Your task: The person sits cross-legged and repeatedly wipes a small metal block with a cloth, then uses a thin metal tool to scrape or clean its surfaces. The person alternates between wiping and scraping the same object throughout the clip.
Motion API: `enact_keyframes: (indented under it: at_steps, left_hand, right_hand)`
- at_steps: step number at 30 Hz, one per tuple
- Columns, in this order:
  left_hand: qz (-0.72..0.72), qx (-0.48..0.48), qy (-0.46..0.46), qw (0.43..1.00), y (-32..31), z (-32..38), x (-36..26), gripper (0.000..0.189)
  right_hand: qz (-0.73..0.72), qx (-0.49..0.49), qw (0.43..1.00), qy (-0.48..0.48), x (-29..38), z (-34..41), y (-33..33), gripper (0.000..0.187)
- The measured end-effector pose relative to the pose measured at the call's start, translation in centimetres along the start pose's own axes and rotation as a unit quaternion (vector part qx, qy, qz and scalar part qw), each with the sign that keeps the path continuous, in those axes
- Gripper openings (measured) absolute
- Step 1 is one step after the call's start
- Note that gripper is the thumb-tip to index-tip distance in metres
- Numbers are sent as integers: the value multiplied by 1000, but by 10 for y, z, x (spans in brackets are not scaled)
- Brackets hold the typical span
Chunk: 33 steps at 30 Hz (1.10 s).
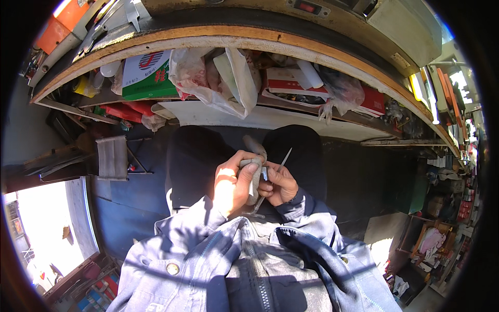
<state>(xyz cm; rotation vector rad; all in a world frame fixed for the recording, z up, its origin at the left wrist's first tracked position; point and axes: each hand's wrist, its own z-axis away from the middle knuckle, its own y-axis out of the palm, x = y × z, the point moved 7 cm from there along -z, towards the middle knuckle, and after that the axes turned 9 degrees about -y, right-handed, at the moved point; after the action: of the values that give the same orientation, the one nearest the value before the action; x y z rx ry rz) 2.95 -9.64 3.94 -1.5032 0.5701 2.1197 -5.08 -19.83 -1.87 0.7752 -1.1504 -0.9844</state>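
Above my lap, my left hand (pixel 234 181) grips a grey, fuzzy textile piece (pixel 255 179), its thumb pressed on the near face. What the whole piece is I cannot tell, since the fingers cover part of it. My right hand (pixel 282 185) is close beside it on the right. Through that hand runs a slim pointed metal tool (pixel 287 156), tip pointing away from me and a crosswise end towards my jacket. A small shiny metal part (pixel 265 173) shows at the right fingertips, next to the grey piece; whether it is attached there is unclear.
A wood-edged workbench (pixel 249 33) curves across the front. On the shelf below are a white plastic bag (pixel 218 82), a green and white box (pixel 146 76) and a red and white box (pixel 296 84). A folding stool (pixel 112 158) stands on the floor at left.
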Motion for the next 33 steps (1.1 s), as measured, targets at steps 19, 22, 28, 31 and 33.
enact_keyframes:
  at_steps: [19,22,28,31,33]
  left_hand:
    - [-29,28,-7,999,-3,-4,8,23]
    - [107,48,-51,992,-5,-9,14,22]
    - [152,97,-20,983,-4,-2,7,24]
    - [108,106,-30,988,2,1,11,33]
    - [91,103,-30,990,8,0,13,34]
  right_hand:
    - [-2,-10,1000,25,-4,0,-1,43]
    - [-1,-23,999,34,-5,2,-1,42]
    - [-40,-23,998,39,-8,-1,-2,43]
    - [-11,-60,997,38,-9,-2,-8,49]
    - [6,-70,997,26,-8,-2,-9,46]
